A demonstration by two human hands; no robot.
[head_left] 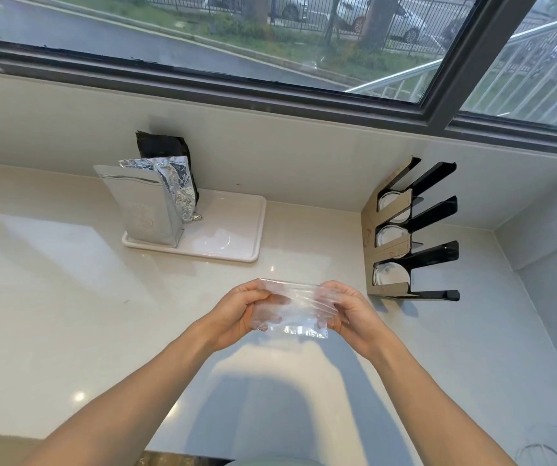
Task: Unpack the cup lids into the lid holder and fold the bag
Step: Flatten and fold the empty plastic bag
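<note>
Lids already sit in lid holder far right, so it's the fold step: left hand and right hand each grip the empty bag above the surface; next, bring edges together squarely.

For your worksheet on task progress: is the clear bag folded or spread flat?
Partly folded. The bag shows layered creases, held above the counter by left hand and right hand.

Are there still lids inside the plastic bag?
No, the clear bag held between the left hand and right hand looks empty, and lids sit in the holder.
</note>
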